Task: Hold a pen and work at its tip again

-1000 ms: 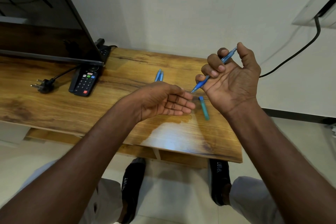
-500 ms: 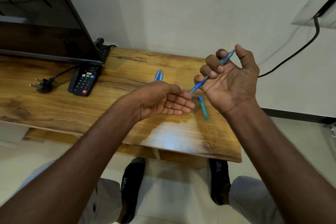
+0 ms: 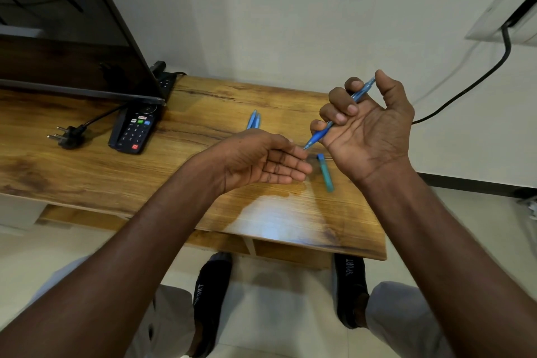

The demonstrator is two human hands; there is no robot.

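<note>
Two hands are raised over the wooden table [image 3: 87,183]. The right hand [image 3: 369,131], palm toward the camera, grips a blue pen [image 3: 319,134]: the fingers curl round the barrel and the thumb rests at its upper end. The pen slants down to the left, its tip just at the fingertips of the left hand [image 3: 261,158]. That hand holds nothing; its fingers lie nearly straight and relaxed, palm turned up and toward the right. On the table below the right hand lies a teal pen cap [image 3: 325,173], close to the left fingertips. Farther back, partly hidden by the left hand, two more blue pens [image 3: 254,119] lie side by side. At the left, a remote [image 3: 135,131] sits under the corner of a TV screen [image 3: 72,46], with a black plug [image 3: 68,138] beside it. A black cable [image 3: 479,78] runs down the wall from a socket [image 3: 505,11] at the upper right.
</note>
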